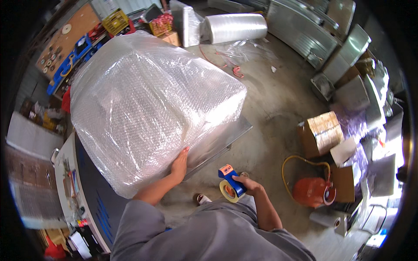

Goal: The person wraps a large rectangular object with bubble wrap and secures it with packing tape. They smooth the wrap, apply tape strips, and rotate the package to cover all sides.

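A large boxy item swathed in bubble wrap (pixel 143 104) fills the left and middle of the view. Under the wrap's near right edge, a grey metal panel (pixel 222 141) shows. My left hand (pixel 179 164) lies with its fingers stretched out against the near side of the bubble wrap. In my right hand (pixel 250 184) is a blue tape dispenser (pixel 233 182) with a roll of pale yellow tape, held in front of my body, apart from the wrapped item.
A red gas cylinder (pixel 308 191) with a yellow hose stands on the floor at right, beside a cardboard box (pixel 322 132). A bubble wrap roll (pixel 236 28) lies at the back. Metal panels (pixel 300 32) lean at the back right. A dark-topped table (pixel 93 191) is at left.
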The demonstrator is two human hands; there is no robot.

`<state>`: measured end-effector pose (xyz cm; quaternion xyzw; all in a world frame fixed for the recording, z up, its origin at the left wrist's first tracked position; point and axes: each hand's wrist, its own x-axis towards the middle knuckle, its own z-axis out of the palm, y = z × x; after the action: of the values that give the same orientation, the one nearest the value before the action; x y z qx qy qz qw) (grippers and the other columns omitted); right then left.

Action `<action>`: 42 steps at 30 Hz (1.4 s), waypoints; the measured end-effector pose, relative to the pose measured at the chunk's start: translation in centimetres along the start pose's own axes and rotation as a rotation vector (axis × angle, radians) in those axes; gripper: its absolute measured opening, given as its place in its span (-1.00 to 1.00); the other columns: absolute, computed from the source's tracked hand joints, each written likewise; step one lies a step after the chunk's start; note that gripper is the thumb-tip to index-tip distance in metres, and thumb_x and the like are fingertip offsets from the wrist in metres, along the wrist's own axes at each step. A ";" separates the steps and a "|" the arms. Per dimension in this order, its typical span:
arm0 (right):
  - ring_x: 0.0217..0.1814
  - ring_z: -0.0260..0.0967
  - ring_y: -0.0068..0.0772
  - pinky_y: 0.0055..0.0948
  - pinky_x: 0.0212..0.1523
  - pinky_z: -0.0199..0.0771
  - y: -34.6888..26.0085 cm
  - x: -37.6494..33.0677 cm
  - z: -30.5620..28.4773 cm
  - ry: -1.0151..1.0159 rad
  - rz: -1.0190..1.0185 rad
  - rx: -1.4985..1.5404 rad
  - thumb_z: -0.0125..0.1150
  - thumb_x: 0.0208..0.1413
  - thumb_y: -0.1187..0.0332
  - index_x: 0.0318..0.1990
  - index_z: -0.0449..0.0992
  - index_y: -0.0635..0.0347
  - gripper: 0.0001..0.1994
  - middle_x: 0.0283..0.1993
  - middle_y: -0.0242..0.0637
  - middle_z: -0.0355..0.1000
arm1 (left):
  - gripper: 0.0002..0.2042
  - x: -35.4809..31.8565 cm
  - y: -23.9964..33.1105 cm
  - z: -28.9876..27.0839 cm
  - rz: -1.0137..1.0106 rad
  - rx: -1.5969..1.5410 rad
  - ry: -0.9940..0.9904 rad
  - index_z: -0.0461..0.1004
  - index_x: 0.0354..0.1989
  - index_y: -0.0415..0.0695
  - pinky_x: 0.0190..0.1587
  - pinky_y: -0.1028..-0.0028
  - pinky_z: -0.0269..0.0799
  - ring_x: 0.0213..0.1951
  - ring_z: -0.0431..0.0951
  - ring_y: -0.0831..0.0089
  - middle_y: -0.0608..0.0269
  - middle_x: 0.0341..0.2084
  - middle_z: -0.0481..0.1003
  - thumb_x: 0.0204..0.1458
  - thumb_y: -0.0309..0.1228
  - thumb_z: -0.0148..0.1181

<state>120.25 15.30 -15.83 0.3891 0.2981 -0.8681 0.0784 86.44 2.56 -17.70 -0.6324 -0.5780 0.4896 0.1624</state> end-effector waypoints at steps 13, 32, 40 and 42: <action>-0.14 0.42 -0.50 -0.42 -0.07 0.44 -16.0 -7.5 -4.7 -0.072 -0.388 -0.731 0.28 0.20 -0.02 0.07 0.47 0.42 -0.42 -0.18 -0.25 0.53 | -0.38 3.0 -6.6 -21.5 -0.286 -2.823 -0.136 0.26 0.34 -0.23 0.20 0.34 0.38 0.14 0.46 0.37 0.06 0.15 0.42 0.33 0.03 -0.01; -0.17 0.49 -0.45 -0.40 -0.12 0.49 -13.7 -6.9 21.6 0.406 -0.740 -0.444 0.30 0.20 0.07 0.03 0.46 0.45 -0.48 -0.20 -0.11 0.56 | -0.80 0.5 -27.3 -13.6 0.275 -2.046 0.248 0.63 -0.22 -0.27 -0.23 0.45 0.52 -0.33 0.58 0.58 0.14 -0.43 0.63 0.20 -0.36 0.26; -0.26 0.48 -0.42 -0.37 -0.18 0.48 -13.7 -4.3 32.1 0.525 -0.602 -0.374 0.19 0.22 -0.12 -0.07 0.53 0.46 -0.38 -0.30 -0.14 0.55 | -0.81 12.2 -47.2 -11.7 0.048 -1.315 0.765 0.63 -0.19 -0.19 -0.22 0.30 0.49 -0.36 0.63 0.27 0.05 -0.39 0.63 0.19 -0.34 0.20; -0.32 0.46 -0.45 -0.42 -0.23 0.47 -16.3 -4.0 34.4 0.467 -0.692 -0.172 0.19 0.24 -0.11 -0.07 0.52 0.49 -0.37 -0.32 -0.18 0.53 | -0.81 16.0 -48.0 -11.5 0.073 -1.179 0.809 0.63 -0.16 -0.15 -0.16 0.23 0.49 -0.27 0.64 0.14 -0.02 -0.34 0.62 0.17 -0.34 0.19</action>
<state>95.32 8.17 12.34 0.4446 0.4920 -0.7037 -0.2550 65.89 34.37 17.75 -0.7659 -0.6191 -0.1721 -0.0214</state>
